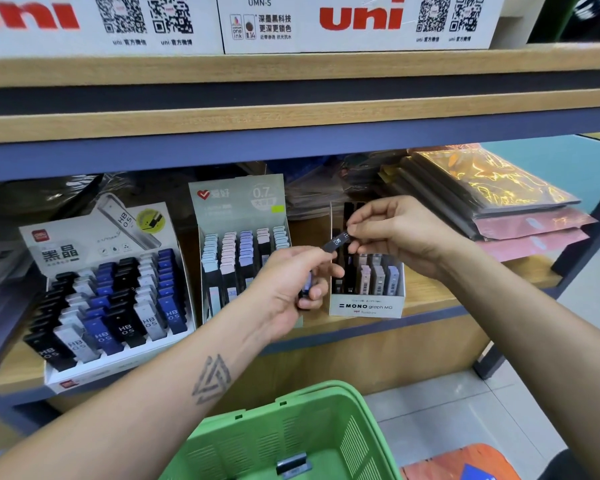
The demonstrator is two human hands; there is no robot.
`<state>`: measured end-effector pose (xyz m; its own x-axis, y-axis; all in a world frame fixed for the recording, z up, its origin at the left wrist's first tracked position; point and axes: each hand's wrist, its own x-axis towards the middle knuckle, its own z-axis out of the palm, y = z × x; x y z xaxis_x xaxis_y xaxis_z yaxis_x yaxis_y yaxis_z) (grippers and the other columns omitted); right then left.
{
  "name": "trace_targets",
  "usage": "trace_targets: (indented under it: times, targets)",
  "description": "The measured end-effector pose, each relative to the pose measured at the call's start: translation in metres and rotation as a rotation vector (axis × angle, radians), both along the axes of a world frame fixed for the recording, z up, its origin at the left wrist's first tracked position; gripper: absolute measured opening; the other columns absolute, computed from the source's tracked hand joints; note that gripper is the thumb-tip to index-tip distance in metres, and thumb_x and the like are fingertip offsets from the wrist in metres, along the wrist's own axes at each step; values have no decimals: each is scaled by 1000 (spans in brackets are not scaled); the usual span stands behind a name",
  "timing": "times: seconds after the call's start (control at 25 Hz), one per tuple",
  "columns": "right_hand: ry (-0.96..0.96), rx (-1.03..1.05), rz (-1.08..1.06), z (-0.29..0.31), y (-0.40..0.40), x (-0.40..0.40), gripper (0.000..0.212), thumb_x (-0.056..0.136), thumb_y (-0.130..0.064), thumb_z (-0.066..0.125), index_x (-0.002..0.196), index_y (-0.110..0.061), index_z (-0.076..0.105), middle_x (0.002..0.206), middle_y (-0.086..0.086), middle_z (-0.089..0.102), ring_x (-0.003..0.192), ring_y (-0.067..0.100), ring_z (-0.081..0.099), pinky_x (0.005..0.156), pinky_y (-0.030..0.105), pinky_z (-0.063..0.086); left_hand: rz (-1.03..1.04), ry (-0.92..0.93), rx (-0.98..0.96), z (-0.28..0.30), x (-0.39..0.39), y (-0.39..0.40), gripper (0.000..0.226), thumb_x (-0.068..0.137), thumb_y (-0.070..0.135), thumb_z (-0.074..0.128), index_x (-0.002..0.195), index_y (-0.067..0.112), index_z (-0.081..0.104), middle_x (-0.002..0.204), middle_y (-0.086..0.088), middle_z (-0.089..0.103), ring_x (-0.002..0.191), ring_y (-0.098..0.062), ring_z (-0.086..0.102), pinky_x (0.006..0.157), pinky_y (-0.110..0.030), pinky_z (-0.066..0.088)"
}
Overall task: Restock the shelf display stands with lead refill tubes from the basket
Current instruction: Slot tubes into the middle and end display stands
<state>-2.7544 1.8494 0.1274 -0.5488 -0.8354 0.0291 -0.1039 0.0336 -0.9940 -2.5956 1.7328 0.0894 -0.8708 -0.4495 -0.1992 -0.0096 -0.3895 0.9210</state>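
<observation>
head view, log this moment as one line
phase: restocking | right hand: pinches black tube above mono stand | left hand: holds more tubes | basket: below

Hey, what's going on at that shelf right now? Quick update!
Right hand pinching a black lead tube above the MONO stand. Left hand gripping more tubes. Nothing blocking the stand. Green basket below.

light wood-grain shelf [430, 296] with matt blue edging, slotted green plastic basket [291, 441], printed cardboard display stands [366, 306], shiny foil-looking packs [492, 181], glossy floor tiles [465, 420]
</observation>
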Motion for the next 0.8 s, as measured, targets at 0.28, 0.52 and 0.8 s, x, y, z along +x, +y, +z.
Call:
trace_targets:
  times: [0.28, 0.52, 0.8]
  targets:
    - [281, 134, 149, -1, 4, 0, 21, 84, -2, 77, 104, -8, 77, 95, 14, 77, 92, 27, 74, 88, 39, 58, 106, 42, -128, -1, 0, -10, 18, 103, 15, 53, 100, -1, 60, 78, -11, 68, 42, -9, 36, 35, -17, 21]
    - [301, 159, 272, -3, -1, 6, 51, 81, 3, 79, 126, -16, 66, 99, 12, 77, 91, 26, 75, 82, 31, 59, 151, 53, -121, -2, -5, -9, 22, 103, 19, 54, 100, -2, 62, 74, -11, 65, 42, -9, 35, 35, -17, 20]
    - [232, 9, 130, -6, -2, 1, 34, 81, 2, 79, 111, -9, 67, 99, 21, 72, 84, 24, 70, 78, 35, 55, 16, -101, -10, 1, -5, -1, 24, 102, 12, 47, 114, -8, 55, 96, -26, 73, 39, -10, 31, 33, -17, 17]
